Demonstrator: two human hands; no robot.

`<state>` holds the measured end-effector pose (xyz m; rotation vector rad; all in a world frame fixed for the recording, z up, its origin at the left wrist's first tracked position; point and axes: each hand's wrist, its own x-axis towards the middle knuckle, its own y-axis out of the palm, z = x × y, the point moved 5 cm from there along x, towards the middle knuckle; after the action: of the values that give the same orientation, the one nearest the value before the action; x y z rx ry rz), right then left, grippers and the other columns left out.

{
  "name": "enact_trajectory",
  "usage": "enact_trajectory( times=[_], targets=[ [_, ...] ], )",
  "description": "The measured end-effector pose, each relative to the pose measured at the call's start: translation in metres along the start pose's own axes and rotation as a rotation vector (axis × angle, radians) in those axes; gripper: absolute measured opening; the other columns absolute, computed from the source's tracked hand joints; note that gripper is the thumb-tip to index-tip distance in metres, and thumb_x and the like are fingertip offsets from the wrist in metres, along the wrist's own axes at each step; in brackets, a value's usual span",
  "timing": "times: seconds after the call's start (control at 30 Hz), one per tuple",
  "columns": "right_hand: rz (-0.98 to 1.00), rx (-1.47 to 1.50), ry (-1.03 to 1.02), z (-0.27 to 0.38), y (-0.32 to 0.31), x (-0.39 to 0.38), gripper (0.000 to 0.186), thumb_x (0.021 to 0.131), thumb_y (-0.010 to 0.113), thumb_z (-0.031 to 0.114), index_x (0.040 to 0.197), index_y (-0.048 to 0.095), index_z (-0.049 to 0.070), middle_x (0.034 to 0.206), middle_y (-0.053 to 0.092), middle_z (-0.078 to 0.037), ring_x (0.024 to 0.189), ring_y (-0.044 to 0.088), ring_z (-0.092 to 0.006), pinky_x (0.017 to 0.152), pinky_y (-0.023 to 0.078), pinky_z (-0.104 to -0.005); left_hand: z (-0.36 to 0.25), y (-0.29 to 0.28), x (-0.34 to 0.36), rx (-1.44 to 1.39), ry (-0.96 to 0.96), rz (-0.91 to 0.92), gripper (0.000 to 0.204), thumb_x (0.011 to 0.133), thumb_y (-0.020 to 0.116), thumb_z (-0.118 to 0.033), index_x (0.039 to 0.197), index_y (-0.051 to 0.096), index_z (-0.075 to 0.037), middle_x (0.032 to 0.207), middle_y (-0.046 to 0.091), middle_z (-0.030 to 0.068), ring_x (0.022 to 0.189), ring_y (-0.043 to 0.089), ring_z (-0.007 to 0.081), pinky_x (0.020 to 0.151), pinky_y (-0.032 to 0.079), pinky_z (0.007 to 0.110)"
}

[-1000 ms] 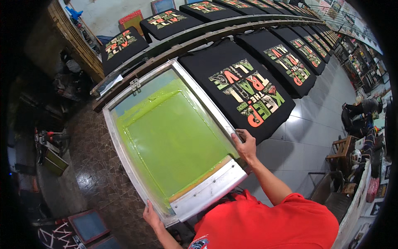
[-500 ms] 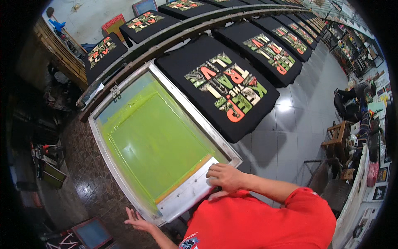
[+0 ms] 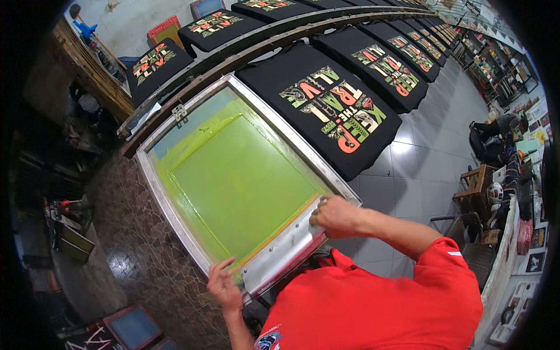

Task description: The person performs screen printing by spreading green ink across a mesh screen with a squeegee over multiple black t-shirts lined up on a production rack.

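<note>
A silver-framed printing screen (image 3: 236,175) with green ink on its mesh lies in front of me, with a small metal bracket (image 3: 179,114) on its far edge. A long metal squeegee (image 3: 280,251) with an orange blade rests across its near end. My right hand (image 3: 335,216) is closed around the squeegee's right end. My left hand (image 3: 224,283) is at the squeegee's left end, its fingers apart and slightly blurred, seemingly holding nothing. Beside the screen's right edge, a black T-shirt (image 3: 315,146) with a multicolour print lies flat on a board.
More printed black shirts (image 3: 373,52) line both sides of a long rail (image 3: 210,67) curving away rightward. A person (image 3: 504,125) sits at the right by a wooden stool (image 3: 472,186) and a cluttered bench. Framed screens (image 3: 131,326) lie at the lower left, by a tiled floor.
My right hand has moved from the frame's right edge onto the squeegee and closed on it. My left hand has let go of the frame and risen to the squeegee's left end.
</note>
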<state>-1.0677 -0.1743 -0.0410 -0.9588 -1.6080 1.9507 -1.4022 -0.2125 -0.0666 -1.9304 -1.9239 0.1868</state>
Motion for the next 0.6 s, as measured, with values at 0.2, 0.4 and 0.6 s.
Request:
enact_trajectory(
  times=[0.2, 0.4, 0.6],
  targets=[
    [-0.125, 0.22, 0.163, -0.024, -0.02, 0.023, 0.034, 0.067, 0.081, 0.027, 0.094, 0.071, 0.009, 0.089, 0.069, -0.01, 0.092, 0.067, -0.0304, 0.088, 0.051, -0.042, -0.028, 0.037, 0.014, 0.275, 0.31, 0.203, 0.084, 0.088, 0.061, -0.073, 0.131, 0.067, -0.001, 0.115, 0.068, 0.0155, 0.105, 0.062, 0.0353, 0.093, 0.049, 0.046],
    [-0.268, 0.057, 0.144, -0.023, 0.001, 0.02, 0.036, 0.071, 0.081, 0.027, 0.095, 0.064, 0.009, 0.091, 0.066, -0.007, 0.097, 0.065, -0.0268, 0.088, 0.05, -0.0398, -0.03, 0.046, 0.018, 0.555, 0.359, 0.254, 0.057, 0.073, 0.088, -0.039, 0.116, 0.072, -0.006, 0.103, 0.068, 0.0091, 0.096, 0.064, 0.0306, 0.085, 0.051, 0.044],
    [-0.376, -0.063, 0.071, -0.025, 0.003, 0.007, 0.014, 0.084, 0.065, 0.018, 0.093, 0.061, 0.008, 0.091, 0.065, -0.007, 0.096, 0.064, -0.0247, 0.098, 0.048, -0.0445, -0.017, 0.05, 0.01, 0.663, 0.199, 0.157, 0.037, 0.066, 0.085, -0.013, 0.101, 0.073, -0.009, 0.096, 0.071, 0.0076, 0.09, 0.067, 0.0312, 0.08, 0.053, 0.044]
  ],
)
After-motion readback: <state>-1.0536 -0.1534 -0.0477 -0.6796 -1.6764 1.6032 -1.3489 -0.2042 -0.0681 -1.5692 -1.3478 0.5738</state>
